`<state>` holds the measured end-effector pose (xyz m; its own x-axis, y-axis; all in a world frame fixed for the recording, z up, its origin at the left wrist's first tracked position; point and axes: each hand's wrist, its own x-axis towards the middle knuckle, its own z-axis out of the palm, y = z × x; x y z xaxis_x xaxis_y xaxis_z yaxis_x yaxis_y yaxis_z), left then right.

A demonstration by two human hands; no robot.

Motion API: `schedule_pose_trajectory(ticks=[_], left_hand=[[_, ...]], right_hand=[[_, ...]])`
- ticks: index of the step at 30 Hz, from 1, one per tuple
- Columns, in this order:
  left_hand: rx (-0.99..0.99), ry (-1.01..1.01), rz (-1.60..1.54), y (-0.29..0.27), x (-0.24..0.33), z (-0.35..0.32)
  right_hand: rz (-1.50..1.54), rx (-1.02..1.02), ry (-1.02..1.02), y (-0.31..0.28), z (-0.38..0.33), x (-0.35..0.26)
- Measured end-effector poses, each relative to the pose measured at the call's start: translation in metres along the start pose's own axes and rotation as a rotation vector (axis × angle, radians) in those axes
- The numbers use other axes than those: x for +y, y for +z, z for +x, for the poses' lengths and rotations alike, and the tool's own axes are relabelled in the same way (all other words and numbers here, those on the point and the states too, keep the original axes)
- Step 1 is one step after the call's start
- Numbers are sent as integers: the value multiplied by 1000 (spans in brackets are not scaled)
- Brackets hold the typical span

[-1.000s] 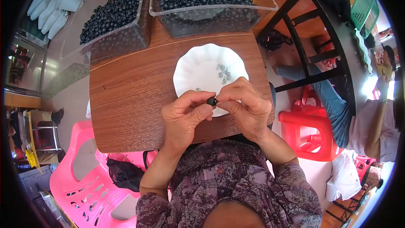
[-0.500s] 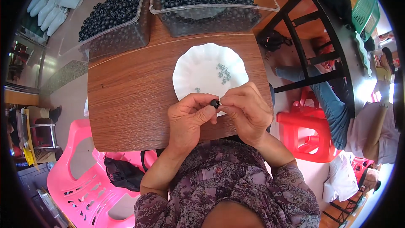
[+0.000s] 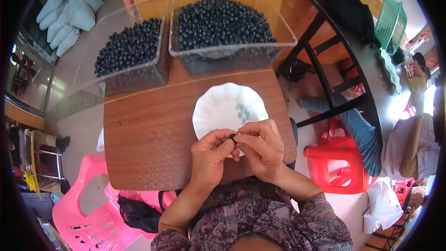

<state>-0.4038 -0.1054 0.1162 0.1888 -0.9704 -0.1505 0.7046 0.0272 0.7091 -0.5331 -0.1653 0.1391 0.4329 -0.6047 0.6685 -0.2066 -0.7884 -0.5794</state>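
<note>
A brown wooden worktop [image 3: 153, 130] is seen, with two clear bins of dark beads [image 3: 223, 23] set along its far edge. A white scalloped plate [image 3: 218, 111] lies near the right edge. At the near edge, a small dark bead [image 3: 232, 136] is pinched between the left hand [image 3: 211, 158] and right hand [image 3: 262, 148], both closed narrowly. The bead appears to be worked at the fingertips; a steady, fine grip is called for next.

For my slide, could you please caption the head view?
Both hands, left hand and right hand, pinch a small dark bead over a white plate.
</note>
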Motion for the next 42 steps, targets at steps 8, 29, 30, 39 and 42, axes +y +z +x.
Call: schedule_pose_trajectory(ticks=[8, 29, 30, 39, 42], left_hand=[[-121, -136, -202, -7, 11, 26], [-106, -235, -212, -35, 9, 57], [-100, -233, -215, -36, 9, 57], [-89, -237, -187, -38, 6, 59], [-153, -220, -216, -43, 4, 59]], right_hand=[[24, -90, 12, -15, 51, 14], [-555, -637, -415, 91, 249, 169], [-594, -683, -438, 90, 250, 168], [-523, -741, -276, 96, 251, 175], [-464, -749, -249, 94, 251, 177]])
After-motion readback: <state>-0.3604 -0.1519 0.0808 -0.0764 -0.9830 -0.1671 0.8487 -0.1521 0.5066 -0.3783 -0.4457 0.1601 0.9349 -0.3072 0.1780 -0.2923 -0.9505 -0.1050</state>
